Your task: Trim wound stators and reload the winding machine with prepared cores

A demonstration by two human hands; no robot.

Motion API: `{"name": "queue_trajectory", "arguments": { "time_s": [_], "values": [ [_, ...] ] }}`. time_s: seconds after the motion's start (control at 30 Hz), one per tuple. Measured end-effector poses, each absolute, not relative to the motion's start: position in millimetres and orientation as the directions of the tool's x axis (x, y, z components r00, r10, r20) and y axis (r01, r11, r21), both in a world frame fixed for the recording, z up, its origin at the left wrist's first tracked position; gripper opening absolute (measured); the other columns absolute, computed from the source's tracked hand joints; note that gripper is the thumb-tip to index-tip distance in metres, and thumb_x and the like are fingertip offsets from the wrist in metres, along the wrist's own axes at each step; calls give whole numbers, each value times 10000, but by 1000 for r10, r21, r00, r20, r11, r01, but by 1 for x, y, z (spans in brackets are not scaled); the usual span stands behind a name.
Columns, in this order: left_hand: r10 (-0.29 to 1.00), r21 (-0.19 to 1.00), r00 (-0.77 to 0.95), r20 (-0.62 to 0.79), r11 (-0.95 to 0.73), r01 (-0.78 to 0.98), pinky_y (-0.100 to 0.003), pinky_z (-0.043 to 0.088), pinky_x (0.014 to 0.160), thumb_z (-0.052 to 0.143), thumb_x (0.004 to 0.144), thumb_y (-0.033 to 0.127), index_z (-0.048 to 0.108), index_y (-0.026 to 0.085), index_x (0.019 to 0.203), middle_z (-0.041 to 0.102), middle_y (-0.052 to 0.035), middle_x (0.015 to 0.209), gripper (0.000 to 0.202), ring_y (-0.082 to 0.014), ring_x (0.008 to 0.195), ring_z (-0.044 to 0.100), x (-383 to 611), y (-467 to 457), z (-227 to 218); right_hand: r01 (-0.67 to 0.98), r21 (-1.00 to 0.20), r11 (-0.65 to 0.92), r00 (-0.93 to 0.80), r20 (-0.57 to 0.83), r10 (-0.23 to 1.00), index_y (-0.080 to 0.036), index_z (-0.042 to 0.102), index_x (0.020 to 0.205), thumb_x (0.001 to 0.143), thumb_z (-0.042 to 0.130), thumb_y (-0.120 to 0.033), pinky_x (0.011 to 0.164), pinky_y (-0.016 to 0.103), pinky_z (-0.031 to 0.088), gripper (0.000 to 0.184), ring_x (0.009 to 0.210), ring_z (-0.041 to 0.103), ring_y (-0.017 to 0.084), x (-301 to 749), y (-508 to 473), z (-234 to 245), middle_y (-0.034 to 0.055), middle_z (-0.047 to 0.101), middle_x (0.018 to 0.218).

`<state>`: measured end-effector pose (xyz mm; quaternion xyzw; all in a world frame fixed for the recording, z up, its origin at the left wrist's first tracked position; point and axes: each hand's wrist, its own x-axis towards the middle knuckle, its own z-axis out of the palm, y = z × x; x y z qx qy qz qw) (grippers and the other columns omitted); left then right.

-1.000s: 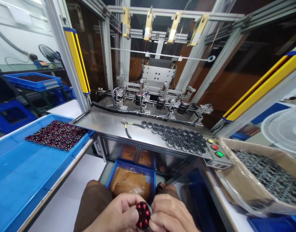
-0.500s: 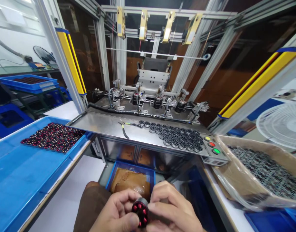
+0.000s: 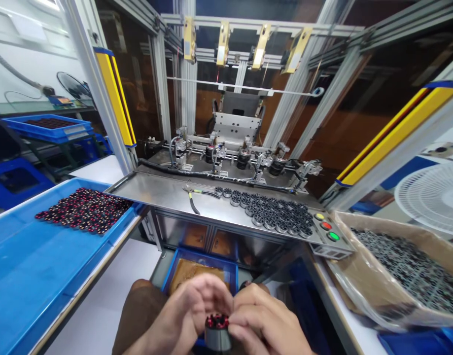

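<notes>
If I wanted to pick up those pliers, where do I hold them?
Probably by both handles, reaching down from above on the person's side. The pliers lie flat and spread: one handle points back toward the person, the other runs off to the right, its end close to the black parts. The jaws point away to the left, so squeezing the handles should keep fingers clear of them.

Far left of the grip, a white wall [image 3: 15,86] with a bright light [image 3: 49,4] above and a greenish-topped bench [image 3: 28,109] below; ahead, cabinet doors [image 3: 223,241], then dark brown panels [image 3: 339,118], possibly tinted glass; rightward, a white fan [image 3: 431,197]
</notes>
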<state>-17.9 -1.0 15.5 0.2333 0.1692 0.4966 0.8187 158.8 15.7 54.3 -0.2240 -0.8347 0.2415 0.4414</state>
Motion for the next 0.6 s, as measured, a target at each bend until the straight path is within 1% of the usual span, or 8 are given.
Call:
{"name": "queue_trajectory", "arguments": {
  "time_s": [0.1,0.17,0.23,0.27,0.33,0.43,0.5,0.6],
  "values": [
    [772,537,626,-111,577,-616,-196,425,602,672,782,547,719,87,722,568,-12,595,466,-92,560,541,-17,0,10,150,-591,793,-525,632,570,-172,621,908,931,534,-187,578,262,501,91,653,607,159,160,16,59,75,636,720],
    [792,567,603,-96,541,-621,-186,410,575,731,777,431,716,113,840,590,-4,631,324,-84,549,562,-17,-2,8,178,-589,788,-518,625,584,-166,629,904,905,561,-155,598,280,503,69,666,604,169,161,16,59,76,638,717],
    [842,613,537,-48,449,-650,-188,422,548,775,754,330,694,179,964,651,-21,758,271,-102,585,623,-19,-6,9,219,-583,782,-495,624,604,-158,639,890,871,580,-101,597,283,496,84,663,591,168,161,15,59,76,639,720],
    [873,623,487,-21,392,-677,-200,448,566,802,724,290,685,214,979,674,-30,861,291,-123,644,660,-19,-7,11,237,-591,771,-480,619,622,-154,641,879,854,581,-68,593,277,492,108,659,586,163,161,15,60,75,639,723],
    [934,609,356,35,263,-748,-247,504,689,861,634,226,685,252,909,674,-17,1016,328,-172,832,691,-20,-9,16,250,-623,741,-433,613,661,-151,634,841,832,565,-15,578,255,481,153,646,578,147,159,15,62,62,629,713],
    [974,544,214,77,139,-827,-312,467,909,913,531,290,694,265,889,682,-5,1052,420,-220,1044,633,-21,-7,22,204,-691,693,-400,588,704,-154,614,794,839,534,-4,586,243,480,176,654,581,139,156,17,65,47,610,695],
    [952,543,304,30,240,-805,-307,485,859,844,624,431,715,216,943,714,-46,962,406,-218,958,659,-21,-4,21,154,-703,694,-426,587,688,-151,616,805,865,530,-46,591,252,486,149,660,583,146,155,18,65,56,614,703],
    [795,518,602,-75,547,-658,-234,492,625,616,831,533,736,112,850,723,-78,718,439,-150,638,669,-19,0,10,114,-698,707,-480,584,654,-144,625,823,894,536,-101,595,268,493,121,660,584,156,157,18,66,70,622,705]
  ]
}}
